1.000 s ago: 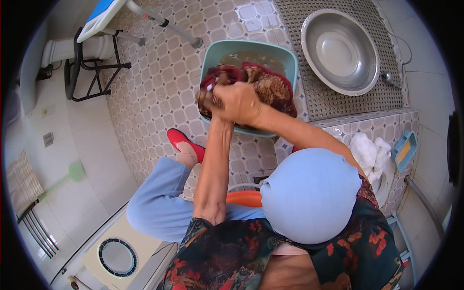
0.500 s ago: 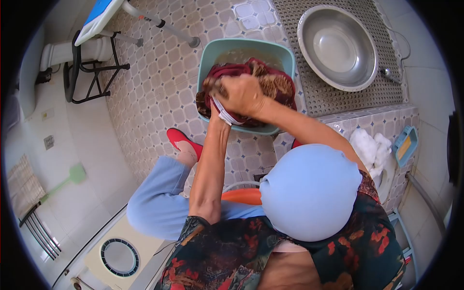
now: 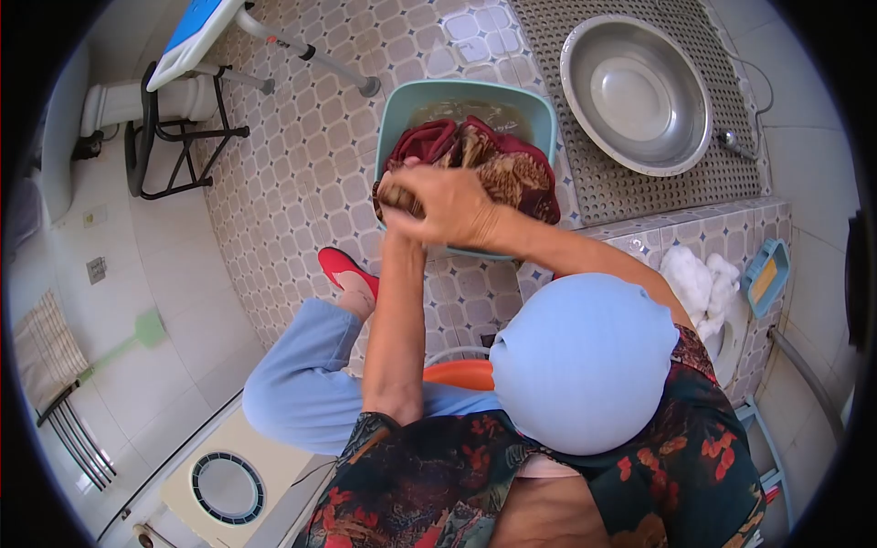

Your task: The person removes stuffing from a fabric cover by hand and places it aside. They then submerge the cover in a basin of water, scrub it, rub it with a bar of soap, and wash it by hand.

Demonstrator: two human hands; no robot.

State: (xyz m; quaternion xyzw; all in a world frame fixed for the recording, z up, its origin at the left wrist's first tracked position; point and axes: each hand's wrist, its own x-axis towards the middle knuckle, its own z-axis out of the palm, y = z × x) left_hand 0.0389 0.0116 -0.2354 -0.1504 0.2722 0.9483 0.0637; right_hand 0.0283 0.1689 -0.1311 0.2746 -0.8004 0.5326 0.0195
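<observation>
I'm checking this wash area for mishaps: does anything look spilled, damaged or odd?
Nothing looks plainly spilled or damaged. Only the water in the teal basin stands out: it looks murky and brownish beside the patterned cloth, perhaps from dirt or dye.

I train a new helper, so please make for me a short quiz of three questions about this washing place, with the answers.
1. True or false: the metal basin stands on the mat with many holes.
2. The tub with murky water in it is: A) orange, B) pale blue-green, C) black.
3. What does the right hand have in its grip?

Key: 1. True. 2. B. 3. The dark red and brown patterned cloth.
</observation>
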